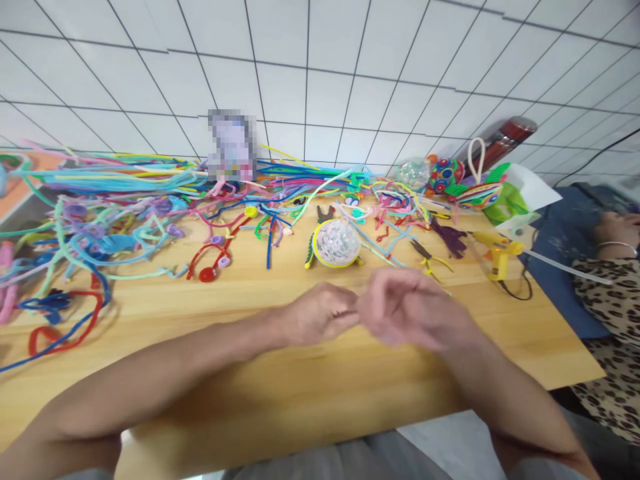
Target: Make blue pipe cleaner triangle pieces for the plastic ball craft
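Observation:
My left hand (325,312) is closed in a pinch just above the wooden table (280,393). Its fingertips meet those of my right hand (407,308), which is curled and smeared by motion. Whatever the two hands pinch between them is hidden or too small to make out. Just beyond them sits a clear dome (338,243) with shiny flecks and a yellow rim. Dark plier jaws (326,214) stick out behind the dome, and green-and-yellow handles show at its sides.
Colourful pipe cleaners (135,177) are heaped along the tiled wall. Small pliers (421,251), a yellow glue gun (497,253) and a decorated fish-like figure (445,175) lie to the right. A person's patterned sleeve (610,293) is at the right edge.

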The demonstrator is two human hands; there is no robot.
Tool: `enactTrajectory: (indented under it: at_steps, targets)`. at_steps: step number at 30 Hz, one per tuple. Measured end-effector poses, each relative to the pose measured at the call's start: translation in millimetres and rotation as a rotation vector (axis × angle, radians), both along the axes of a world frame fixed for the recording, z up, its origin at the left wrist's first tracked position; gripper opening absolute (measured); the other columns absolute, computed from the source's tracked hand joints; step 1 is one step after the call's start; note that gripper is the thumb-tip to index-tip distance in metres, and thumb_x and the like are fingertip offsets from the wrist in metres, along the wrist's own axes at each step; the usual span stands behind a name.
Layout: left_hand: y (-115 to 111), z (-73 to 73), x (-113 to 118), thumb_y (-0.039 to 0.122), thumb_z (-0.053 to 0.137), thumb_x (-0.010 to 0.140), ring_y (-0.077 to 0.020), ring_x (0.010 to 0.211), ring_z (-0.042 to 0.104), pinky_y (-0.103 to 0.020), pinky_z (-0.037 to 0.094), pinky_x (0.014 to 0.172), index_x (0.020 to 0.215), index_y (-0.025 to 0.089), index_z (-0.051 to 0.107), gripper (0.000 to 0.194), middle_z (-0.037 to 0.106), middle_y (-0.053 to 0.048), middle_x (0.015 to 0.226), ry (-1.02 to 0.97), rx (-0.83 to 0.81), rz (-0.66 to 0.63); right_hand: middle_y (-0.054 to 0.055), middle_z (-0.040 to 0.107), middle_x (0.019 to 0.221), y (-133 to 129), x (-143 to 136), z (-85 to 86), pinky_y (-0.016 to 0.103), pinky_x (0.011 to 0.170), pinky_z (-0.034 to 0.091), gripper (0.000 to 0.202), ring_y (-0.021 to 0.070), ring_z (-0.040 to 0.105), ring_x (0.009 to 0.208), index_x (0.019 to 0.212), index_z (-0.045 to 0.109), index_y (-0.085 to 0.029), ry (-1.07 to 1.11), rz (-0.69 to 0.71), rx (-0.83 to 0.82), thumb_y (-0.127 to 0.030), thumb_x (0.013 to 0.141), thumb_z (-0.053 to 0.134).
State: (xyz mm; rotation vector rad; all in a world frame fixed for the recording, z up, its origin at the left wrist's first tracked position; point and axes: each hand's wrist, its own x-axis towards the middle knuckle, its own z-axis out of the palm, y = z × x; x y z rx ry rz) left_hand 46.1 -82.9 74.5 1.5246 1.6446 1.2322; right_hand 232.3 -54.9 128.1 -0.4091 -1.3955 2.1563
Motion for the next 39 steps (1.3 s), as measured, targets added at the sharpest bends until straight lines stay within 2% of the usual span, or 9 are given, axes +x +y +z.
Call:
enactTrajectory:
  at_steps: [2, 5, 7, 12, 18, 24, 28, 33, 39]
  targets:
    - [11, -2.0, -9, 0.055, 0.062, 0.095, -0.0228, 0.095, 0.065, -0.045, 0.057, 0.094, 0.127, 0.027, 0.062, 0.043, 0.069, -0.002, 0.098, 0.029, 0.066, -0.02, -0.003, 0.06, 0.061, 27, 23, 1.5, 0.025, 0.053, 0.043, 0.041, 0.0112, 0.053, 0.052, 0.086, 0.071, -0.019, -0.125, -0.259, 0.172, -0.059, 0.089, 0.077]
    - [30, -11.9, -26, 0.051, 0.069, 0.092, -0.0247, 0.106, 0.064, -0.045, 0.055, 0.097, 0.135, 0.026, 0.055, 0.052, 0.067, -0.007, 0.119, 0.11, 0.212, -0.044, -0.002, 0.063, 0.064, 67, 47, -8.5, 0.026, 0.059, 0.046, 0.031, 0.0124, 0.055, 0.06, 0.078, 0.07, -0.02, -0.332, -0.812, 0.479, -0.048, 0.087, 0.082]
    - [43, -21.3, -35, 0.049, 0.073, 0.089, -0.0258, 0.112, 0.063, -0.046, 0.054, 0.1, 0.14, 0.024, 0.051, 0.061, 0.063, -0.011, 0.133, 0.164, 0.29, -0.042, -0.002, 0.063, 0.066, 87, 54, -22.1, 0.025, 0.06, 0.046, 0.028, 0.0115, 0.055, 0.06, 0.076, 0.068, -0.021, -0.417, -0.981, 0.533, -0.044, 0.089, 0.078]
    - [62, -42.5, -38, 0.056, 0.084, 0.078, -0.0368, 0.137, 0.055, -0.055, 0.046, 0.114, 0.147, 0.018, 0.044, 0.088, 0.056, -0.019, 0.148, 0.351, 0.257, -0.095, 0.003, 0.075, 0.094, 98, 41, -63.6, 0.032, 0.072, 0.054, 0.028, 0.0172, 0.067, 0.079, 0.101, 0.071, -0.021, -0.611, -0.859, 0.619, -0.046, 0.089, 0.073]
    - [65, -50.2, -40, 0.05, 0.085, 0.08, -0.0372, 0.128, 0.064, -0.055, 0.051, 0.109, 0.145, 0.02, 0.049, 0.081, 0.067, -0.016, 0.138, 0.431, 0.161, -0.214, 0.013, 0.074, 0.126, 76, 17, -95.5, 0.043, 0.09, 0.058, 0.049, 0.0249, 0.071, 0.102, 0.14, 0.06, -0.021, -0.716, -0.582, 0.744, -0.048, 0.099, 0.062]
    - [79, -65.8, -49, 0.023, 0.083, 0.078, -0.0374, 0.145, 0.055, -0.055, 0.046, 0.118, 0.157, 0.019, 0.035, 0.092, 0.055, -0.02, 0.156, 0.416, 0.299, -0.284, 0.016, 0.068, 0.136, 74, 12, -108.2, 0.048, 0.1, 0.057, 0.056, 0.0277, 0.07, 0.113, 0.147, 0.054, -0.022, -0.677, -0.687, 0.887, -0.043, 0.097, 0.067]
    - [79, -75.8, -48, 0.039, 0.09, 0.076, -0.0384, 0.146, 0.053, -0.056, 0.046, 0.12, 0.159, 0.019, 0.033, 0.103, 0.052, -0.021, 0.157, 0.334, 0.336, -0.283, 0.017, 0.065, 0.146, 76, 12, -112.0, 0.05, 0.109, 0.054, 0.054, 0.0303, 0.066, 0.128, 0.15, 0.053, -0.021, -0.706, -0.636, 0.921, -0.043, 0.101, 0.061]
    - [77, -73.8, -48, 0.049, 0.085, 0.083, -0.035, 0.139, 0.06, -0.052, 0.051, 0.116, 0.155, 0.024, 0.041, 0.088, 0.061, -0.017, 0.148, 0.292, 0.392, -0.224, 0.018, 0.059, 0.156, 77, 11, -115.3, 0.054, 0.119, 0.047, 0.063, 0.0322, 0.057, 0.143, 0.159, 0.046, -0.022, -0.723, -0.571, 1.016, -0.046, 0.102, 0.06]
    - [82, -71.0, -50, 0.058, 0.084, 0.081, -0.0369, 0.144, 0.055, -0.056, 0.047, 0.12, 0.157, 0.024, 0.039, 0.095, 0.057, -0.017, 0.152, 0.29, 0.349, -0.258, 0.016, 0.061, 0.155, 81, 9, -117.2, 0.057, 0.118, 0.048, 0.062, 0.0329, 0.058, 0.142, 0.162, 0.043, -0.024, -0.746, -0.557, 1.012, -0.048, 0.105, 0.052]
